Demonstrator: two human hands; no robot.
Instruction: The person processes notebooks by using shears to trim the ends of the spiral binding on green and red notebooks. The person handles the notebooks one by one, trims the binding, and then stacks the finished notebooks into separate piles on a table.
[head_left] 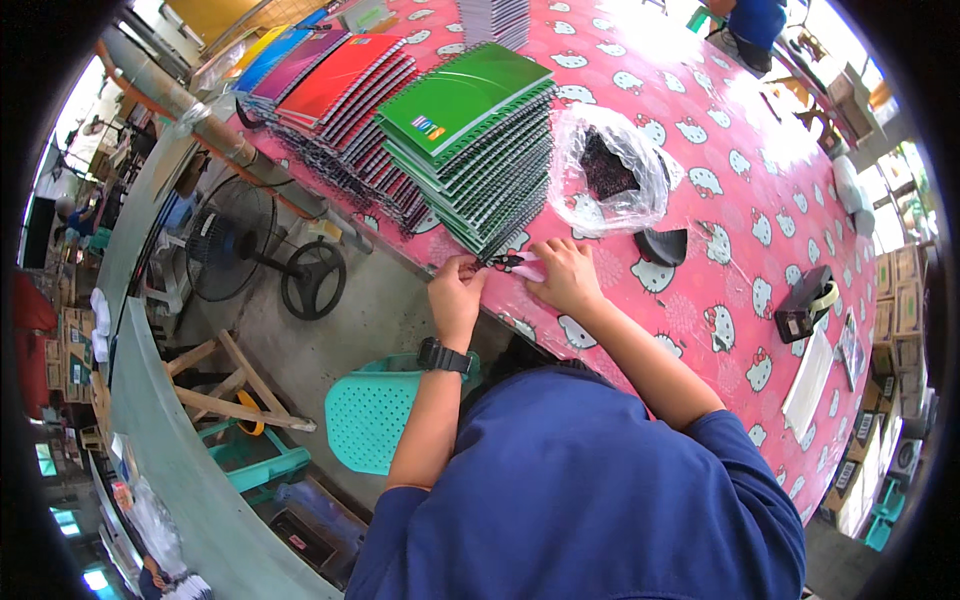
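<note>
Pinching with both hands, I hold a small black clip with a pink strip (520, 264) between my left hand (455, 295) and right hand (568, 277), at the near edge of the pink cat-patterned table cover (720, 300), touching the fanned stack of green spiral notebooks (470, 130). Just beyond my right hand, a clear plastic bag (608, 172) holds dark small pieces.

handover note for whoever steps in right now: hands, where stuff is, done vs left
Left hand and right hand: both pinching a small black-and-pink piece at the edge of the pink table.
Green spiral notebooks stacked just behind the hands; red and purple stacks further left.
Clear bag of dark pieces open, right of the green stack.
Done versus left: cannot tell from this view.
</note>
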